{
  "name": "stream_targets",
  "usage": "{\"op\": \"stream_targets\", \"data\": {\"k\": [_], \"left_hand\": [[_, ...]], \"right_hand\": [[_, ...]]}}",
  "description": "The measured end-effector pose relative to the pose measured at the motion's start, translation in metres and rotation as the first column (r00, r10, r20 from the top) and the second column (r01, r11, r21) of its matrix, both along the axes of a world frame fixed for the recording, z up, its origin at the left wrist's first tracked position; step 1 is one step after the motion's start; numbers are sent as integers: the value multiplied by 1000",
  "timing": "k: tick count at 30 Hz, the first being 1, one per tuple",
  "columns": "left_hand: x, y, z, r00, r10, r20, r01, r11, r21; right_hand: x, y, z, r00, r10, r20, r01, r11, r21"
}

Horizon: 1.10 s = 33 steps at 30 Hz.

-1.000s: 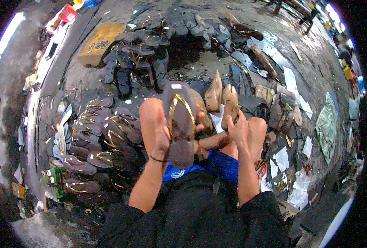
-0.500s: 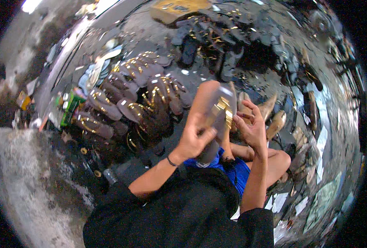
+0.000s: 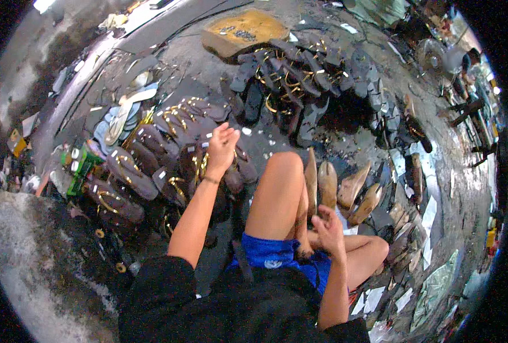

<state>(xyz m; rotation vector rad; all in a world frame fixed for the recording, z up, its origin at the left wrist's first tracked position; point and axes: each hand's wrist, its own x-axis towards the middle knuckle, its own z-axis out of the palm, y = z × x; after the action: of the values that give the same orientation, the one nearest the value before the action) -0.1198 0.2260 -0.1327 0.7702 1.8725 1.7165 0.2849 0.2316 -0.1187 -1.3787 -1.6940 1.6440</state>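
Note:
My left hand [image 3: 222, 150] is stretched out over rows of dark brown sandals with gold straps [image 3: 129, 166]. Its fingers are loosely bent and slightly apart, with nothing visible in them. Near my crossed legs, my right hand [image 3: 329, 231] hovers with loosely curled, parted fingers and holds nothing that shows. Just beyond it stand several wooden shoe lasts [image 3: 328, 184], side by side on the floor.
A dark heap of sandals [image 3: 288, 74] lies farther ahead, below a yellowish block [image 3: 245, 30]. Blue-grey soles [image 3: 120, 121] and a green box [image 3: 84, 171] are at the left. Scraps and a greenish sheet [image 3: 437, 283] litter the right; a fan [image 3: 432, 56] stands far right.
The gold-strapped sandal that both hands held has left them. My left hand has moved left over the sandal rows; my right hand has dropped toward my lap.

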Motion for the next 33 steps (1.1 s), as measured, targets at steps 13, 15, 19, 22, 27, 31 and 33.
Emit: {"op": "stream_targets", "data": {"k": [13, 15, 19, 22, 27, 31, 33], "left_hand": [[-72, 215, -45, 746, -348, -568, -360, 507, -783], [-74, 220, -53, 810, -343, -476, -303, 449, -840], [-82, 208, -75, 782, -313, -539, -351, 494, -796], [-86, 209, -75, 788, -227, -573, -401, 517, -756], [-106, 175, -99, 708, -18, -706, -357, 853, -380], [-98, 136, -93, 769, 82, -634, -280, 935, -218], [-21, 121, -41, 913, 169, -371, -242, 957, -159]], "right_hand": [[88, -64, 7, 800, -597, 66, 591, 762, -266], [80, -51, 19, 831, -526, 181, 557, 788, -263], [73, -16, 14, 908, -212, 362, 204, 977, 62], [47, 25, 22, 905, -236, 353, 237, 971, 43], [-21, 103, 20, 983, -163, 85, 145, 972, 184], [-130, 145, 0, 999, 27, -46, -17, 980, 201], [-169, 153, 2, 993, 75, -87, -61, 987, 151]]}}
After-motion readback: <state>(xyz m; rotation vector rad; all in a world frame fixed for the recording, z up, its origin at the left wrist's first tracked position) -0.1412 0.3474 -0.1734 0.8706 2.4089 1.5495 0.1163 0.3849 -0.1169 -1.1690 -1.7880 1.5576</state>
